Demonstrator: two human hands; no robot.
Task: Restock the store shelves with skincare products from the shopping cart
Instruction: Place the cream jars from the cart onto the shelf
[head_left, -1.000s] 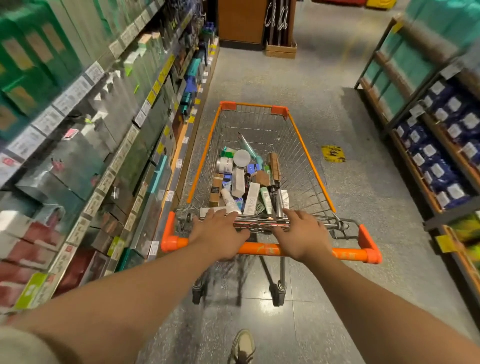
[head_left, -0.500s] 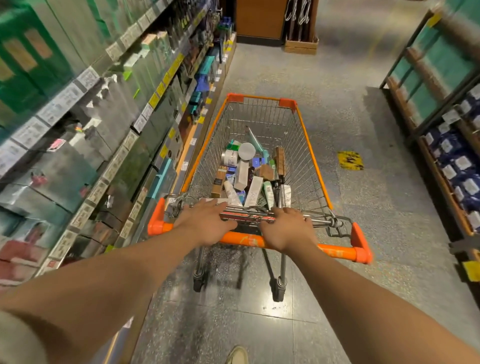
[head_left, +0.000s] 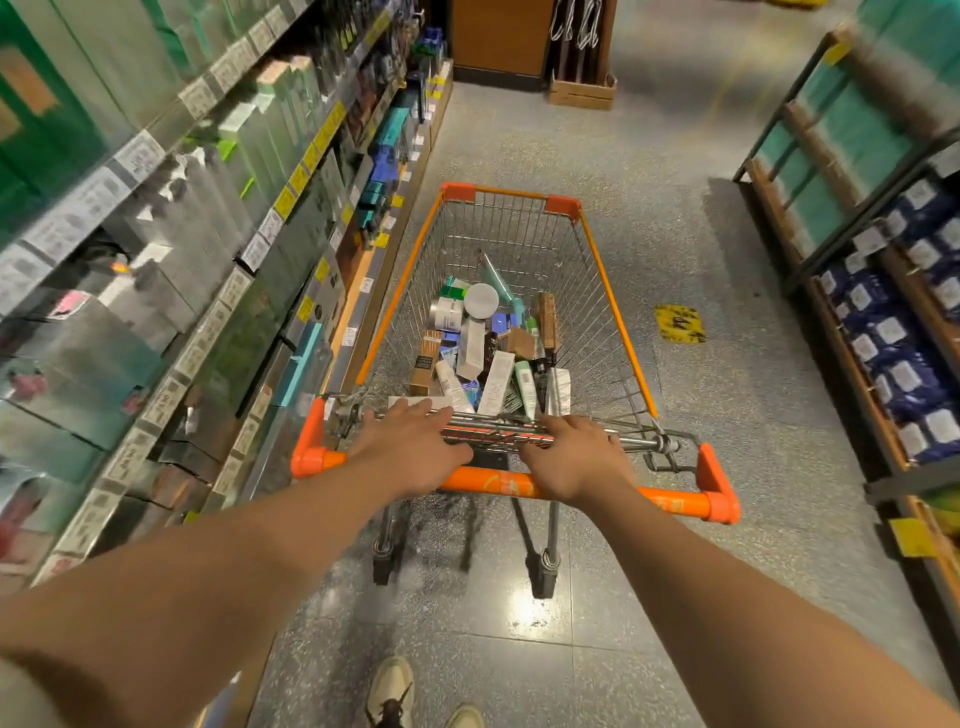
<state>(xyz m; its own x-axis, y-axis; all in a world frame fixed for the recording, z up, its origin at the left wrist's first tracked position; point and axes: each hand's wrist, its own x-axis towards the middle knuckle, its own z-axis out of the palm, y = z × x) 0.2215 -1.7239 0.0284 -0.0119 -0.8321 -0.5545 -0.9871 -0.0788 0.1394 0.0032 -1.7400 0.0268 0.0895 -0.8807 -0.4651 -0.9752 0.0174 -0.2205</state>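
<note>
Shopping cart (head_left: 613, 312): silver wire-mesh basket, orange plastic corner caps, smooth orange tubular handle bar (head_left: 498, 483). It stands in the aisle, just beside the left shelving.

Left hand (head_left: 410, 452) rests on the handle bar; fingers (head_left: 415, 413) straight and slightly spread, reaching forward over the metal child-seat frame. Right hand (head_left: 574, 457) lies on the same bar, fingers loosely bent over the frame; whether they clasp the bar cannot be told.

Skincare products (head_left: 488, 348): a loose heap on the basket floor, toward the handle end. Visible are slim white cartons, soft tubes, a round white lid (head_left: 481, 300), brown wood-grain boxes, and small blue and green packs.

Store shelves (head_left: 171, 249), left: tiered, edged with white and yellow price tags and packed with tall green and grey cartons, which are motion-blurred. Right rack (head_left: 883, 291): wooden-edged, holding teal packs above and dark blue packs with white labels below.

Floor (head_left: 727, 415): speckled grey terrazzo, glossy near the wheels, with a yellow sticker (head_left: 679, 323) right of the cart. A wooden crate (head_left: 582, 93) stands at the aisle's far end. Two shoes (head_left: 395, 691) show at the lower edge.
</note>
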